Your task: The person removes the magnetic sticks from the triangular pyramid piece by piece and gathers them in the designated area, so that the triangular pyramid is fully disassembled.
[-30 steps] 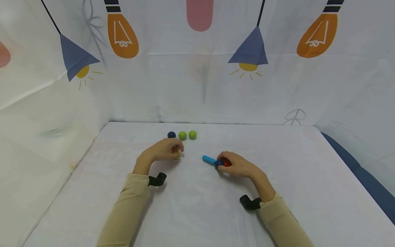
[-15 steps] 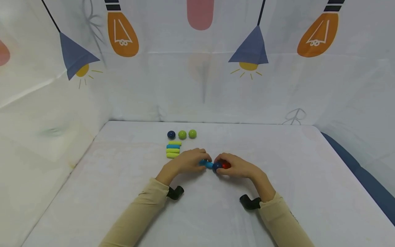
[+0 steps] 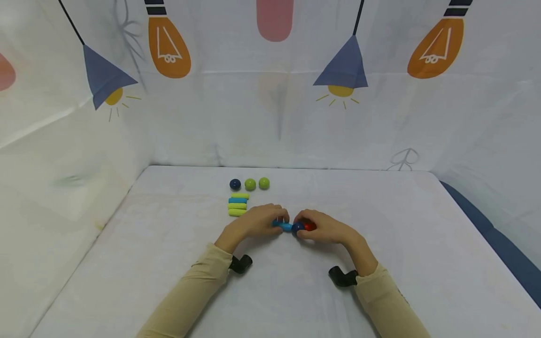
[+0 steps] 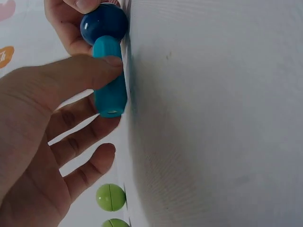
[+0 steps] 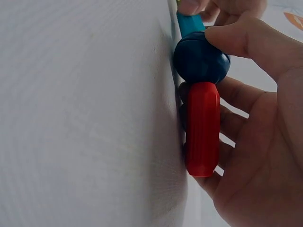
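My left hand [image 3: 256, 222] pinches a light blue rod [image 4: 110, 90] between thumb and fingers. One end of that rod meets a dark blue ball [image 5: 201, 58]. With its thumb on the ball, my right hand [image 3: 325, 226] grips the ball from the other side. A red rod [image 5: 202, 130] extends from the ball toward my right palm, in line with the light blue one. In the head view the fingers partly cover the rods. The joined pieces lie at or just above the white table top [image 3: 279, 291]; which of the two I cannot tell.
Behind the left hand lies a stack-like row of short rods, several yellow-green [image 3: 237, 212] and one light blue [image 3: 237, 200]. Beyond them sit a dark blue ball [image 3: 235, 184] and two green balls [image 3: 250, 184]. A white printed curtain [image 3: 236, 117] hangs behind the table.
My left hand has moved right and toward me, from the row of short rods to the light blue rod, which it now holds. The right hand has barely shifted, still gripping the ball.
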A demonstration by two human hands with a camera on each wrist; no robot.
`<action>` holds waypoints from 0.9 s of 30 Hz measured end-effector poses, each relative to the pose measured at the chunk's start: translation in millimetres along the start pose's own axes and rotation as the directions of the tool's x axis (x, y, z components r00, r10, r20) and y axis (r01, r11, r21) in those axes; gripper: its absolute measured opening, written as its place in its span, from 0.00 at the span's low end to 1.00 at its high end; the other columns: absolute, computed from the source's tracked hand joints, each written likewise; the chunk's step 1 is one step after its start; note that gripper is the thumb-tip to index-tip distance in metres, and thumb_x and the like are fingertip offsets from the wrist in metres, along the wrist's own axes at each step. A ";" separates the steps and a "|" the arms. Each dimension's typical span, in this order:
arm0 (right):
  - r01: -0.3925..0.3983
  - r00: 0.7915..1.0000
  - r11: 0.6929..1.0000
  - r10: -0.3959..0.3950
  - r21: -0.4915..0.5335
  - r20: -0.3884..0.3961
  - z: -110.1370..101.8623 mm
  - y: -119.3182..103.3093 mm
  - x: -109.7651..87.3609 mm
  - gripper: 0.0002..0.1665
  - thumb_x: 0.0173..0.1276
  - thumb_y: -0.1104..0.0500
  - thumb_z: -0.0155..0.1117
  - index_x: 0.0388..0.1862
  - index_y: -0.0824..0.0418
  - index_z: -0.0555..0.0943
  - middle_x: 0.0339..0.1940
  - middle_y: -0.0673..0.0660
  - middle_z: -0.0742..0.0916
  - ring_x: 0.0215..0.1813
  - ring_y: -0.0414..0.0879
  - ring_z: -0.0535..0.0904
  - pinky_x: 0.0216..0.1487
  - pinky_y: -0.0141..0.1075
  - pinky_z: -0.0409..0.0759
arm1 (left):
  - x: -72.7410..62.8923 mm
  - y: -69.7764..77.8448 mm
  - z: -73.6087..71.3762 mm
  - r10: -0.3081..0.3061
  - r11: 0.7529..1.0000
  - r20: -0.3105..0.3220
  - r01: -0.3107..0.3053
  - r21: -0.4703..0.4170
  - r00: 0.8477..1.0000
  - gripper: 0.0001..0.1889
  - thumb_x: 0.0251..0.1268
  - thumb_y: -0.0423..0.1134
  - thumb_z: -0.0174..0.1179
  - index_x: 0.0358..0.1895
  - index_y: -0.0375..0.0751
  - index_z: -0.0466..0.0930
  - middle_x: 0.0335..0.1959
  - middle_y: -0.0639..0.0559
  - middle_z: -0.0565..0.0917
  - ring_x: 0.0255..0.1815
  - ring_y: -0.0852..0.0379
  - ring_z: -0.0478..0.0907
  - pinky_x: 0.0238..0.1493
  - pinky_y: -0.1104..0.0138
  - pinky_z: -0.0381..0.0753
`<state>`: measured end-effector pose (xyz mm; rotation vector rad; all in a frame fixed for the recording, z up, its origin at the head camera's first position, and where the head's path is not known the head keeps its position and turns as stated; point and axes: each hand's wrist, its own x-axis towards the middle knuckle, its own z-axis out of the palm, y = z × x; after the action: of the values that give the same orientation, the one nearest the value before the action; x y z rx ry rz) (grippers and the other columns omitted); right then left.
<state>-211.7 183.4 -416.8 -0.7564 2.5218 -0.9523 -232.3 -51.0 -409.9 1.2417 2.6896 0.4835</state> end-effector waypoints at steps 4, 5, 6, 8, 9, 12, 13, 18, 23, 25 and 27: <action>0.002 1.000 1.000 -0.002 0.003 0.007 -0.3 -1.4 0.3 0.17 0.63 0.49 0.63 0.49 0.51 0.76 0.46 0.51 0.80 0.47 0.45 0.72 0.50 0.40 0.70 | 0.3 -1.0 -1.8 0.015 1.000 0.015 -0.015 -0.019 1.000 0.10 0.60 0.41 0.63 0.45 0.50 0.79 0.38 0.59 0.80 0.39 0.63 0.73 0.44 0.70 0.74; 0.001 1.000 1.000 -0.001 0.005 0.008 -0.3 -1.7 0.5 0.17 0.63 0.49 0.63 0.50 0.51 0.76 0.46 0.51 0.80 0.47 0.45 0.72 0.50 0.40 0.70 | 0.5 -1.6 -2.0 0.021 0.999 0.019 -0.021 -0.024 1.000 0.10 0.60 0.41 0.63 0.44 0.49 0.80 0.38 0.58 0.80 0.40 0.63 0.73 0.45 0.70 0.74; -0.002 1.000 1.000 0.002 0.006 0.009 -0.2 -2.0 0.7 0.17 0.63 0.49 0.63 0.50 0.51 0.76 0.46 0.50 0.80 0.47 0.45 0.72 0.50 0.40 0.70 | 0.2 -2.0 -2.8 0.026 0.999 0.024 -0.025 -0.027 0.999 0.09 0.60 0.41 0.64 0.44 0.49 0.80 0.38 0.58 0.80 0.40 0.63 0.73 0.45 0.70 0.74; -0.009 1.000 1.000 0.009 0.006 0.010 -0.2 -2.1 0.8 0.17 0.63 0.49 0.63 0.50 0.50 0.76 0.47 0.50 0.80 0.48 0.45 0.72 0.51 0.40 0.70 | -0.6 -3.8 -3.8 0.034 0.999 0.036 -0.033 -0.028 0.999 0.08 0.60 0.41 0.64 0.43 0.50 0.81 0.38 0.59 0.80 0.40 0.63 0.73 0.46 0.70 0.74; -0.013 1.000 1.000 0.013 0.004 0.010 -0.1 -1.7 1.0 0.17 0.63 0.49 0.63 0.50 0.50 0.76 0.47 0.51 0.79 0.48 0.45 0.72 0.51 0.40 0.70 | -1.6 -4.5 -4.7 0.035 0.999 0.040 -0.034 -0.031 0.999 0.08 0.60 0.41 0.64 0.42 0.50 0.81 0.38 0.59 0.80 0.40 0.63 0.73 0.46 0.70 0.74; -0.025 1.000 1.000 0.025 0.000 0.011 0.9 0.1 1.9 0.17 0.63 0.49 0.63 0.50 0.50 0.75 0.48 0.51 0.79 0.49 0.45 0.71 0.52 0.41 0.70 | -6.4 -8.3 -8.4 0.011 0.999 0.043 -0.009 -0.041 0.999 0.06 0.60 0.42 0.65 0.40 0.50 0.82 0.37 0.60 0.80 0.40 0.63 0.73 0.46 0.69 0.74; -0.030 0.999 1.000 0.030 -0.005 0.011 0.8 0.9 1.9 0.17 0.63 0.49 0.63 0.50 0.50 0.75 0.48 0.51 0.79 0.50 0.45 0.71 0.52 0.42 0.70 | -7.5 -9.7 -9.4 0.000 0.999 0.042 0.002 -0.048 0.999 0.06 0.60 0.41 0.64 0.40 0.50 0.82 0.37 0.60 0.79 0.39 0.63 0.73 0.47 0.70 0.74; -0.067 0.998 0.998 0.067 -0.004 0.013 1.6 2.5 2.5 0.17 0.63 0.48 0.63 0.50 0.49 0.76 0.49 0.50 0.79 0.50 0.45 0.71 0.54 0.43 0.70 | -15.4 -17.1 -17.9 -0.017 0.995 0.037 0.021 -0.098 0.999 0.07 0.60 0.39 0.63 0.41 0.47 0.82 0.37 0.56 0.78 0.38 0.60 0.73 0.45 0.68 0.75; -0.090 0.996 0.996 0.089 0.011 0.014 2.3 1.5 2.6 0.17 0.63 0.48 0.63 0.50 0.47 0.75 0.49 0.49 0.78 0.51 0.45 0.71 0.54 0.42 0.69 | -23.0 -28.5 -25.3 -0.059 0.990 0.035 0.063 -0.126 0.998 0.05 0.59 0.38 0.64 0.38 0.48 0.82 0.35 0.58 0.78 0.37 0.62 0.73 0.43 0.69 0.74; -0.098 0.995 0.995 0.098 0.012 0.014 2.6 0.3 2.6 0.17 0.63 0.48 0.63 0.50 0.46 0.75 0.50 0.49 0.78 0.51 0.45 0.71 0.54 0.42 0.69 | -25.7 -32.4 -28.3 -0.067 0.988 0.033 0.071 -0.135 0.997 0.04 0.58 0.37 0.64 0.37 0.48 0.82 0.34 0.58 0.79 0.36 0.62 0.73 0.43 0.69 0.74; -0.100 0.995 0.995 0.099 0.011 0.011 3.0 -1.0 3.1 0.16 0.63 0.48 0.63 0.49 0.47 0.75 0.50 0.49 0.78 0.51 0.45 0.71 0.54 0.42 0.69 | -28.4 -35.9 -31.3 -0.067 0.988 0.037 0.072 -0.137 0.997 0.04 0.58 0.37 0.64 0.36 0.48 0.82 0.34 0.58 0.79 0.36 0.62 0.73 0.42 0.69 0.74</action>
<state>-212.3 179.4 -418.7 -0.6239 2.5172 -0.9267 -247.7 -101.6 -393.1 1.1054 2.6128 0.6228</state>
